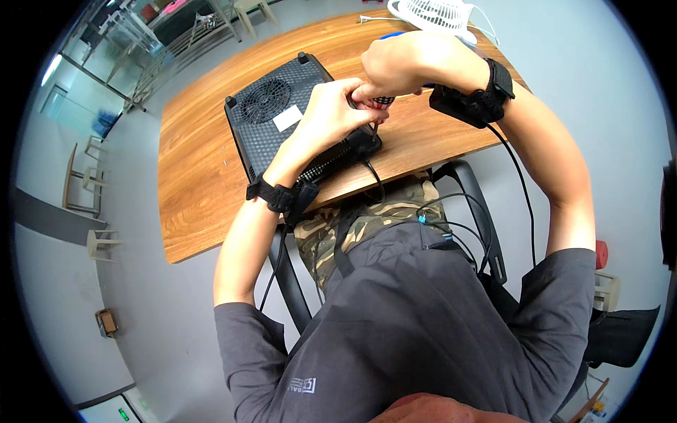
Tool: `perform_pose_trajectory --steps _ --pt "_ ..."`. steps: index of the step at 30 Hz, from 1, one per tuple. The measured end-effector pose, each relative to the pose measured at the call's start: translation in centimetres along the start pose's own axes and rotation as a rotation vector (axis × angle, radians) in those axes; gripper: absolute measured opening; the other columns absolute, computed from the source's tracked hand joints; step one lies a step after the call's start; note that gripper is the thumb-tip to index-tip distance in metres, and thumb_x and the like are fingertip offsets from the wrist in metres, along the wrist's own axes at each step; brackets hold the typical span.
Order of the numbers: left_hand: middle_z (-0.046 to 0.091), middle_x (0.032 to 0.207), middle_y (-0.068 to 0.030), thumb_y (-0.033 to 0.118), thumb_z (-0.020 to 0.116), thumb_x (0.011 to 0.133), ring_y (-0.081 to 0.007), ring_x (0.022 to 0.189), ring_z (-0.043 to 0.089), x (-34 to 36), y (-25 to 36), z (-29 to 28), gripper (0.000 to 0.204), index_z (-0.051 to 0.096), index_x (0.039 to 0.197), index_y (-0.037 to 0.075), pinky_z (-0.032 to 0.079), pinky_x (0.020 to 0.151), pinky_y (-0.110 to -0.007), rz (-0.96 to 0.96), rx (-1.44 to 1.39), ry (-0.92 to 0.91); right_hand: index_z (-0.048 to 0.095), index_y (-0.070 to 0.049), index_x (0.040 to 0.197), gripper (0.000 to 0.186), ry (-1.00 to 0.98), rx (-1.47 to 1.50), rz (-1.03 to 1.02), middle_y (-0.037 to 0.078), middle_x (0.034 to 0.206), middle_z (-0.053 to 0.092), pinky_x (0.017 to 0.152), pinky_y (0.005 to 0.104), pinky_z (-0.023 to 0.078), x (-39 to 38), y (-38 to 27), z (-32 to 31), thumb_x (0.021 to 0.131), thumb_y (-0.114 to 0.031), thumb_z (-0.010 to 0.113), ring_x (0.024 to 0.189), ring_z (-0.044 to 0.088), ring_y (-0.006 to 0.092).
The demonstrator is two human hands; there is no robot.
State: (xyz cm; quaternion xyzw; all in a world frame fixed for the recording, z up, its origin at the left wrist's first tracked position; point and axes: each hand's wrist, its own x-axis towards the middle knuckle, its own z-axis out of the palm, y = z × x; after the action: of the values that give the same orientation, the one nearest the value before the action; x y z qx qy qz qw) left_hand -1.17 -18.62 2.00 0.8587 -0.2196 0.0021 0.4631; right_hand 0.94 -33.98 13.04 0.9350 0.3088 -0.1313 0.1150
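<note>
A black appliance point(257, 134), likely an induction cooker, lies bottom up on the wooden table, with a round fan grille point(266, 101), a white label point(288, 118) and corner feet showing. Over its near right corner stands a screwdriver point(383, 103) with a red, black and white handle, its thin shaft pointing down at that corner. My right hand point(403, 65) is closed around the top of the handle. Lower on the same tool, my left hand point(338, 109) pinches with its fingers, its wrist above the appliance. Where the tip meets the corner is too small to make out.
The wooden table point(194, 169) has its near edge by my lap. A white fan point(437, 13) with a cord stands at the far right, and a blue item partly shows behind my right hand. Black cables run from my wrist straps and from the appliance's corner. Stools stand farther off.
</note>
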Motion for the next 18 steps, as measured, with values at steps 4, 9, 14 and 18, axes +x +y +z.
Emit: perform_pose_trajectory --steps 4,9,14,18 --pt "0.074 0.081 -0.0054 0.027 0.088 0.077 -0.0075 0.073 0.064 0.4 0.3 -0.4 0.031 0.073 0.089 0.002 0.051 0.068 -0.027 0.031 0.039 -0.011 0.078 -0.005 0.085 0.044 0.183 -0.088 -0.251 0.015 0.070 0.070 0.065 0.0435 0.057 -0.2 1.9 1.0 0.089 -0.048 0.072 0.066 0.069 0.0311" --pt "0.071 0.078 -0.0040 0.030 0.087 0.078 -0.0087 0.067 0.058 -0.4 -0.7 -1.0 0.035 0.073 0.092 0.001 0.049 0.063 -0.028 0.055 0.076 -0.001 0.079 -0.005 0.095 0.037 0.026 -0.105 -0.236 0.015 0.082 0.075 0.066 0.0408 0.059 1.7 0.0 0.3 0.087 -0.041 0.074 0.071 0.073 0.0290" --pt "0.072 0.079 -0.0040 0.028 0.088 0.077 -0.0091 0.070 0.062 -0.2 -1.1 0.5 0.032 0.074 0.089 0.002 0.050 0.065 -0.028 0.142 0.083 0.066 0.079 -0.001 0.098 0.045 -0.093 -0.033 -0.083 0.015 0.078 0.076 0.067 0.0375 0.061 1.0 -0.9 -0.6 0.096 -0.042 0.059 0.073 0.076 0.0241" --pt "0.074 0.079 -0.0105 0.028 0.089 0.076 -0.0145 0.072 0.069 0.0 -0.6 0.3 0.036 0.073 0.089 -0.001 0.053 0.068 -0.031 0.048 0.079 -0.011 0.077 -0.002 0.080 0.047 -0.028 -0.004 -0.033 0.018 0.070 0.072 0.061 0.0432 0.058 0.7 -0.9 -0.3 0.095 -0.042 0.058 0.063 0.070 0.0313"
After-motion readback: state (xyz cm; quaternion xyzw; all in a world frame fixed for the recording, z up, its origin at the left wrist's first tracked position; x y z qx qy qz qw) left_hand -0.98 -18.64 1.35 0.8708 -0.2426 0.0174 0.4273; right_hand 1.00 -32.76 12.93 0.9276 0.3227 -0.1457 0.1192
